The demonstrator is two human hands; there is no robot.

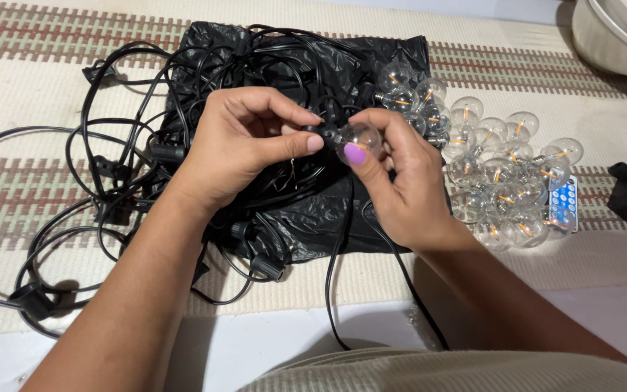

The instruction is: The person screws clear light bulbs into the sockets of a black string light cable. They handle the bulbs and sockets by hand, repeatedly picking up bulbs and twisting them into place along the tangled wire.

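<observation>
While a clear globe bulb (pixel 359 139) was pinched between the fingertips of the right hand (pixel 400 181), its base was met by a black socket (pixel 318 131) gripped in the left hand (pixel 237 145), both raised above a crumpled black plastic bag (pixel 313 210). Tangled black cord (pixel 110 174) was spread over that bag and the striped mat (pixel 23 189). More loose bulbs (pixel 506 178) were heaped just right, beside a small remote (pixel 564 203); nothing could be seen inside the bag.

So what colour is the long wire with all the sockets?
Black: the cord tangled on the striped mat, clearest in the head view.
</observation>
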